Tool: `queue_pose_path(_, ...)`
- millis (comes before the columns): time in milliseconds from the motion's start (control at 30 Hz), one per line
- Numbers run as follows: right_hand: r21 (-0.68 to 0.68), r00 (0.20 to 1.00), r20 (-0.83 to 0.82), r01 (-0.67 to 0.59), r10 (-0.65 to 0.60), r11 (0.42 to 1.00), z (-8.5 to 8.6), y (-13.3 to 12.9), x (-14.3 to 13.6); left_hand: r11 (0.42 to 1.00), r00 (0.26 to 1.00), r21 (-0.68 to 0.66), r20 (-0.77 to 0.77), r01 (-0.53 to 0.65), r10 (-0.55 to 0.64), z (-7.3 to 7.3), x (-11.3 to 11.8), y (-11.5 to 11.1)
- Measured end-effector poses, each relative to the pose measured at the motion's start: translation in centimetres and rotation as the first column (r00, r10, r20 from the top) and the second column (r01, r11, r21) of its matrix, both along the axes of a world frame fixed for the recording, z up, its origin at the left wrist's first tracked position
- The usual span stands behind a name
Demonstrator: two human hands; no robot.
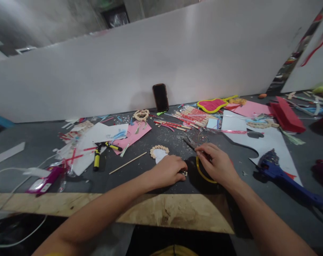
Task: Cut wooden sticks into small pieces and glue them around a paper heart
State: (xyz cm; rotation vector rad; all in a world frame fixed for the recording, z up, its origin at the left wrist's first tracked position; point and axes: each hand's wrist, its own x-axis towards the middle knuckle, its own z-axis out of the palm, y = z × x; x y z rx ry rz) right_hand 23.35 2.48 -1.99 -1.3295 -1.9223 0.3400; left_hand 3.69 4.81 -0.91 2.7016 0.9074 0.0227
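My left hand (172, 171) rests low over the dark table, its fingers curled round small pale pieces (185, 173) near the front edge. Dark-jawed pliers (190, 143) point up and to the left from my right hand (215, 163), which is closed on them. Beside and partly under the right hand is a yellow curved band (202, 173). A ring of small beige pieces (159, 147) lies with a white paper disc (160, 155) just beyond my left hand. To its left, a thin wooden stick (128, 163) lies flat.
Yellow-black pliers (96, 159) and a purple glue gun (46, 181) lie left. On the right are a blue glue gun (289, 183) and cut white sheet (273, 144). A phone (160, 97) leans on the back panel (177, 64), near patterned sticks (193, 116).
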Motion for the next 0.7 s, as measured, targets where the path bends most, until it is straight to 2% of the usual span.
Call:
queue_pose_path(167,-0.005,1.0,0.011,0.002,-0.002,1.0,-0.09,-0.07,0.03,1.0,1.0,0.014,0.004,-0.024,0.024,-0.32,-0.05,-0.03)
queue_pose_path(367,-0.02,1.0,0.017,-0.002,0.003,1.0,0.02,-0.12,-0.09,0.997,0.997,-0.051,0.064,-0.05,0.053,-0.37,-0.63,-0.14)
queue_pose_path(700,-0.055,0.999,0.024,-0.024,0.026,0.998,0.0,0.02,-0.26,0.999,0.996,-0.04,0.082,-0.028,0.032,-0.63,-0.58,-0.04)
